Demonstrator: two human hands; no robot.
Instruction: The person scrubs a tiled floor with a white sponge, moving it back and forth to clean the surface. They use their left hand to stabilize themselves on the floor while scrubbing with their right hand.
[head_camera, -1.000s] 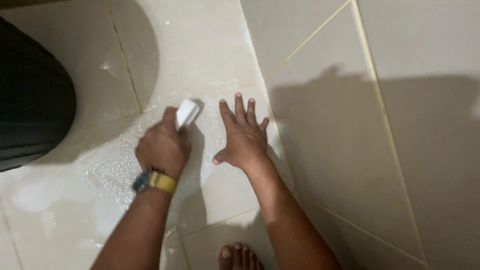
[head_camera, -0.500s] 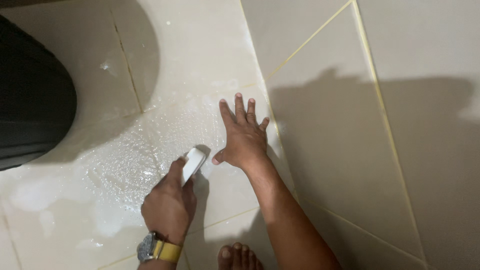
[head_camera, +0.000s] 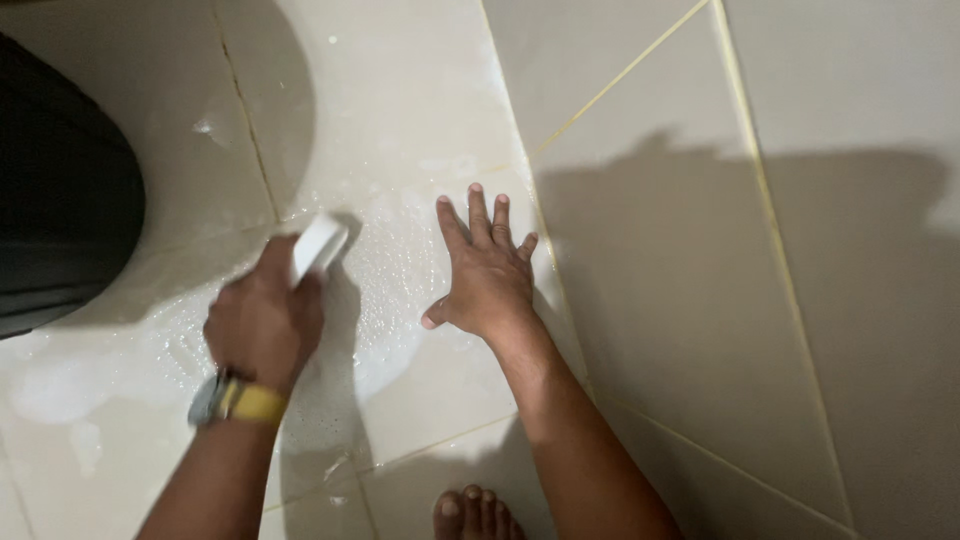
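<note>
On soapy floor tiles (head_camera: 420, 90), left hand (head_camera: 262, 325) grips white scrubber (head_camera: 318, 246); right hand (head_camera: 487, 275) lies flat, spread.

— What's moved?
— My left hand (head_camera: 262, 325). Half a second back it was low, near my foot; now it's swung up and left across the wet tile (head_camera: 400, 110).
— And the sponge (head_camera: 318, 246)?
— Gone with it, away from my right hand (head_camera: 487, 275), out toward the dark bin (head_camera: 60, 190).

I see a dark rounded object (head_camera: 60, 190) at the left edge and bare toes (head_camera: 475, 512) poking in below.
</note>
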